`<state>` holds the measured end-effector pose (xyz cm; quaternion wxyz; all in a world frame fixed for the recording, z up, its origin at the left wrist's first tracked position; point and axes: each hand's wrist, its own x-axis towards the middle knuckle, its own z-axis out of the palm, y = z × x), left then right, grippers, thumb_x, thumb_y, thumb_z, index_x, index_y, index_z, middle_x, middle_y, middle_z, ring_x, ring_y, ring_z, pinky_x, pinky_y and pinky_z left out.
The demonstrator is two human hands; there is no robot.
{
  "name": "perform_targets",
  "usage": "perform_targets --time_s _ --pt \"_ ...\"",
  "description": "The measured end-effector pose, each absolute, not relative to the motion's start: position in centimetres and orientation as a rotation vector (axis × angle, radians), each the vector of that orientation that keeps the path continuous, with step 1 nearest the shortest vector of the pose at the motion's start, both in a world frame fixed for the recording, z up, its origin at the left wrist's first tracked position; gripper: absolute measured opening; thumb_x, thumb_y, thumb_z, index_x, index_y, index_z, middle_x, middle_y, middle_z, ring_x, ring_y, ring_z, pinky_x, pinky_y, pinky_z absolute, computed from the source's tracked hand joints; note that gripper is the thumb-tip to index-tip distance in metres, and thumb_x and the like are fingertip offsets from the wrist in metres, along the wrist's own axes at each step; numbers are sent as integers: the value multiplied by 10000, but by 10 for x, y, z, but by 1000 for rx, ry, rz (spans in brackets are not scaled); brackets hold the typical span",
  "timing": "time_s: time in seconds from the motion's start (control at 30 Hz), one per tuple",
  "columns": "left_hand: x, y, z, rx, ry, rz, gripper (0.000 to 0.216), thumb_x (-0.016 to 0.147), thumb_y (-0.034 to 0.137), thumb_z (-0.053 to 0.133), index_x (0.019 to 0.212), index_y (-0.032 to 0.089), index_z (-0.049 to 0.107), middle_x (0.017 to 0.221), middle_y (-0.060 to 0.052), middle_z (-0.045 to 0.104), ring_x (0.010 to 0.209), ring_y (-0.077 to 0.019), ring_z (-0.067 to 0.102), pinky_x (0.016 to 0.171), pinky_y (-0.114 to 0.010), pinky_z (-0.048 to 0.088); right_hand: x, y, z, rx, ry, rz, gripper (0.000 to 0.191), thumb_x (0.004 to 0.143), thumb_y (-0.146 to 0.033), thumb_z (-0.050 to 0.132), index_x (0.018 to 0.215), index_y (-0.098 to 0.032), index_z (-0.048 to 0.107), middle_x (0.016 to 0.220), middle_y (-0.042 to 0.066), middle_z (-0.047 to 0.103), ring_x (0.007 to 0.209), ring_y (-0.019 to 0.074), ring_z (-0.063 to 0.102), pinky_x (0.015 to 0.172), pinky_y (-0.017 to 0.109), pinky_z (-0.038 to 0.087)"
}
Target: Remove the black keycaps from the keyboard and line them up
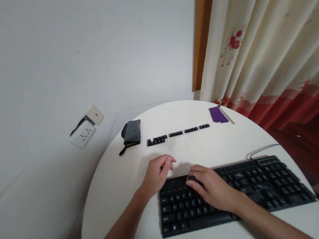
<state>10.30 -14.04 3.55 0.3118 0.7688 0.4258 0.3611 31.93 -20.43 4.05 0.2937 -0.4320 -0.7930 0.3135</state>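
A black keyboard [237, 194] lies on the round white table [111, 182] in front of me. My right hand [211, 189] rests over the keyboard's upper left part, its fingers pinched on a small dark thing that looks like a keycap puller or keycap [191, 176]. My left hand [156, 173] hovers just beyond the keyboard's top left corner, fingers loosely curled and apart, holding nothing that I can see. A row of loose black keycaps [177, 134] lies further back on the table.
A grey and black pouch [131, 134] lies at the back left of the table. A purple cloth [218, 115] and a thin stick [227, 116] lie at the back right. The keyboard's cable [258, 150] curls off rightward. A wall socket [82, 134] and curtain [267, 52] stand behind.
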Motion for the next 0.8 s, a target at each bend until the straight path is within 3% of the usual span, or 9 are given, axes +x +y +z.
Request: perform_targets --time_s 0.27,0.63,0.8 --pt "104 -142 36 2072 1102 894 297 981 292 446 850 192 693 682 -13 661 645 -154 613 655 -249 441 314 -205 32 -1244 -1966 834 271 993 -338 473 887 -191 674 840 74 677 850 225 630 806 329 487" --pt "105 -144 37 2093 1082 892 302 982 290 441 836 176 680 668 -7 648 633 -141 603 638 -238 438 316 -211 47 -1152 -2346 624 221 983 -257 494 860 -182 661 859 64 659 863 219 590 821 346 447" --pt "104 -145 38 2116 1091 832 326 997 304 411 868 156 671 689 -5 643 660 -136 600 660 -237 436 312 -210 41 -1254 -2183 606 229 991 -242 471 901 -180 672 873 67 682 854 216 611 818 333 453"
